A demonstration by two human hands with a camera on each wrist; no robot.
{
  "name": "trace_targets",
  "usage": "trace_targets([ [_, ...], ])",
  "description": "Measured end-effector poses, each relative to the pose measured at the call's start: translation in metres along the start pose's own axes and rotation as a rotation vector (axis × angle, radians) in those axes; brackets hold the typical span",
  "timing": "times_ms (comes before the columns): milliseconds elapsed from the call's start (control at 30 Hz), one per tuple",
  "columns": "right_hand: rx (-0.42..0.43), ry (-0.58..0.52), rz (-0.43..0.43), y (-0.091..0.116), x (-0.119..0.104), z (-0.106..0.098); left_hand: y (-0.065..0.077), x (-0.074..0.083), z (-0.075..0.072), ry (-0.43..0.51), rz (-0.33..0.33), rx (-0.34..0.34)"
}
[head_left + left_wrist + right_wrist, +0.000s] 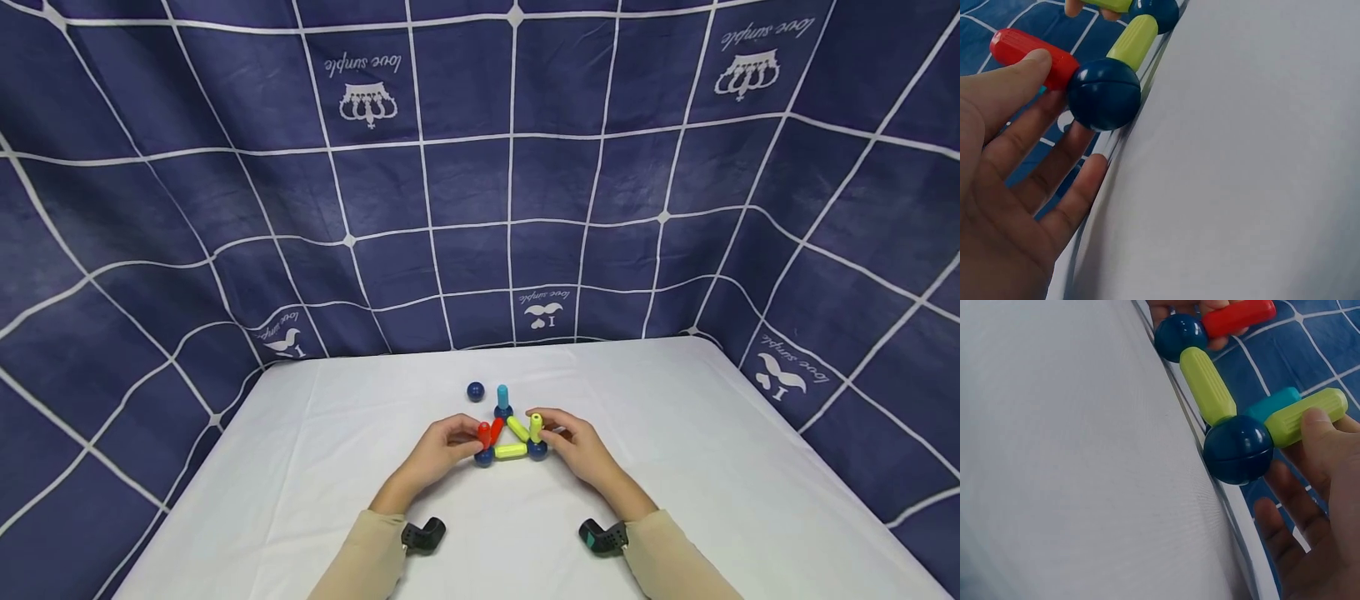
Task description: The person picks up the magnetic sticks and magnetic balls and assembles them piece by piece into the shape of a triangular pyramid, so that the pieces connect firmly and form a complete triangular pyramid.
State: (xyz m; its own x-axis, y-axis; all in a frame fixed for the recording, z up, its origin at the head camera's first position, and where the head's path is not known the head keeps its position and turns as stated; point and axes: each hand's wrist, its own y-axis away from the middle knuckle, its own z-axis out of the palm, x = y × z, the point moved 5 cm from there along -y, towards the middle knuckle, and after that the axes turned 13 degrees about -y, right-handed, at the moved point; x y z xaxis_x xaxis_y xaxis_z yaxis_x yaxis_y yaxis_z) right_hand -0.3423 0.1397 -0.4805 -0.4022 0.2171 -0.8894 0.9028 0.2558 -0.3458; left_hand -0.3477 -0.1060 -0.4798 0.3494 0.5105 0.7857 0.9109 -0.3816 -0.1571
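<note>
Head view: white-covered desk [225,533] under a triangle of sticks and balls [511,451], blue checked curtain [465,183] behind it, loose ball [476,392] just beyond it; left wrist: left grip [1007,200] narrow, pinching the upright red stick [1011,47] at the triangle's left corner; right wrist: right grip [1338,500] narrow, pinching the upright lime stick [1288,427] at its right corner.
</note>
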Motion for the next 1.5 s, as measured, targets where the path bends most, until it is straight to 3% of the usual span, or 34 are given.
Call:
trace_targets([
  [533,0.116,0.111,0.047,-0.002,-0.010,0.015,0.001,0.019,0.007,-0.147,0.004,0.135],
  [867,0.147,0.177,0.042,-0.004,-0.017,0.021,0.000,0.022,0.010,-0.203,-0.007,0.195],
  [1267,0.149,0.180,0.042,-0.005,-0.016,0.023,-0.001,0.022,0.013,-0.235,0.002,0.241],
  [1500,0.144,0.168,0.026,-0.003,-0.015,0.023,0.000,0.018,0.012,-0.218,0.006,0.228],
])
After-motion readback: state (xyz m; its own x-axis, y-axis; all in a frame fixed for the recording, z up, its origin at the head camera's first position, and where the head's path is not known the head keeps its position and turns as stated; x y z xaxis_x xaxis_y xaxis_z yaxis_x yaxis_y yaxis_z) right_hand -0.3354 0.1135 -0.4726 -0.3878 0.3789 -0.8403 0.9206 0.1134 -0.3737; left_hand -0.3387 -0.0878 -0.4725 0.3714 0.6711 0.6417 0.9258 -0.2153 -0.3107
